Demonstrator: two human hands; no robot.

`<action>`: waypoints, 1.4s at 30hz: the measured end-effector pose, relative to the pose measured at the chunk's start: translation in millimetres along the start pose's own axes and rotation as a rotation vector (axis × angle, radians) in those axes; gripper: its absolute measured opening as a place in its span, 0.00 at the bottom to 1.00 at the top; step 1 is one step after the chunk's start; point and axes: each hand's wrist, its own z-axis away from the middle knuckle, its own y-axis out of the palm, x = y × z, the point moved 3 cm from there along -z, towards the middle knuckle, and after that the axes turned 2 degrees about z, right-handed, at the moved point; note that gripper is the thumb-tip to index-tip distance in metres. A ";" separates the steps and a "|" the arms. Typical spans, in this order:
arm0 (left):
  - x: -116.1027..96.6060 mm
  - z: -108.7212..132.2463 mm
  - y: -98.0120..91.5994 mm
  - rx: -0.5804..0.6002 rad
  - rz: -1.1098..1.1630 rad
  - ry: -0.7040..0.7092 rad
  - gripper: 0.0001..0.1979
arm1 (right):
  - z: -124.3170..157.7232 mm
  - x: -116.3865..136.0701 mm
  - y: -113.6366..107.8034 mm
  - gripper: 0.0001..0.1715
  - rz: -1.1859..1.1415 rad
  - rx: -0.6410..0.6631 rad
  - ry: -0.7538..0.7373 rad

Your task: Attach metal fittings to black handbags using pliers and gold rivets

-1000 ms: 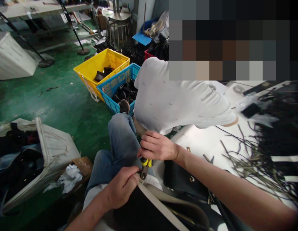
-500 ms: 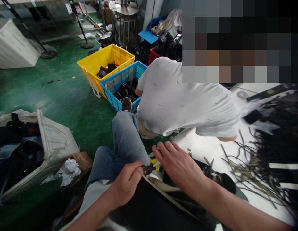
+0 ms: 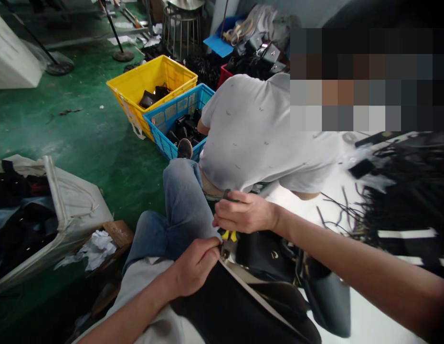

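My left hand (image 3: 196,267) is closed, pinching the upper corner of a black leather-like bag (image 3: 243,306) with a pale edge that lies over my lap. My right hand (image 3: 245,212) is wrapped round yellow-and-black pliers (image 3: 229,235). A dark handle end sticks out above the fist, and the metal jaws point down at the corner beside my left fingertips. Whether the jaws touch the bag I cannot tell. Just right of the pliers rests a black handbag (image 3: 267,253) with a small gold-coloured emblem.
A person in a grey shirt (image 3: 250,134) bends forward close ahead. Beyond are a blue crate (image 3: 161,138) and a yellow crate (image 3: 123,98) holding black items. A white bin (image 3: 82,191) stands left, near a cardboard box (image 3: 120,234). Black straps (image 3: 404,186) pile up at right.
My right hand has turned from lying palm-down to a fist around the pliers, now upright over the corner. My left hand keeps its pinch. The view has shifted slightly.
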 end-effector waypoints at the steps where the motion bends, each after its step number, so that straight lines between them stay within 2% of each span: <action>1: 2.7 1.2 -0.2 -0.019 0.003 0.014 0.16 | -4.6 -2.4 4.0 0.07 0.020 -0.050 -0.051; 3: 9.8 7.7 -3.1 -0.061 -0.012 0.042 0.18 | -13.9 -3.0 11.1 0.07 0.053 -0.126 -0.100; 5: 19.8 18.1 -7.9 -0.089 -0.026 0.045 0.19 | -21.7 0.8 15.4 0.09 0.087 -0.132 -0.081; 8: 34.3 33.7 -15.6 -0.129 -0.069 0.042 0.19 | -27.4 10.1 12.0 0.14 0.154 -0.028 0.000; 10: 37.4 37.9 -18.4 -0.143 -0.116 0.066 0.19 | -26.2 14.3 3.8 0.15 0.127 0.087 0.064; 14: 23.0 28.1 -15.7 -0.112 -0.102 0.093 0.19 | -17.7 16.1 -15.3 0.17 -0.019 0.272 0.180; 17: 10.1 18.7 -11.1 -0.063 -0.036 0.078 0.19 | -12.4 17.0 -22.8 0.18 -0.082 0.296 0.226; 20: 10.9 18.2 -9.6 -0.076 0.011 0.042 0.18 | -9.7 22.9 -22.7 0.22 -0.110 0.332 0.243; 22: 15.8 21.0 -10.4 -0.113 0.032 0.008 0.18 | -9.1 30.4 -22.9 0.25 -0.090 0.375 0.280; 26: 18.7 23.0 -13.8 -0.193 0.082 -0.077 0.17 | -7.4 52.1 -31.4 0.28 0.029 0.511 0.458; 29: 12.2 18.5 -13.3 -0.165 0.114 -0.091 0.17 | -6.8 69.3 -42.8 0.30 0.097 0.613 0.550; 33: 6.8 12.8 -10.5 -0.121 0.114 -0.057 0.17 | -6.9 80.8 -53.2 0.23 0.120 0.733 0.627; 35: 7.2 12.0 -9.7 -0.122 0.105 -0.060 0.17 | -4.5 80.0 -54.7 0.16 0.092 0.737 0.645; 38: 6.7 11.2 -7.5 -0.108 0.091 -0.064 0.17 | 3.5 68.8 -52.2 0.07 0.040 0.642 0.570; 40: 4.9 9.8 -3.7 -0.072 0.071 -0.053 0.17 | 9.0 53.4 -47.5 0.07 0.059 0.529 0.431; 42: 4.2 8.4 2.5 -0.012 0.048 -0.037 0.18 | 11.0 34.4 -40.5 0.09 0.095 0.391 0.223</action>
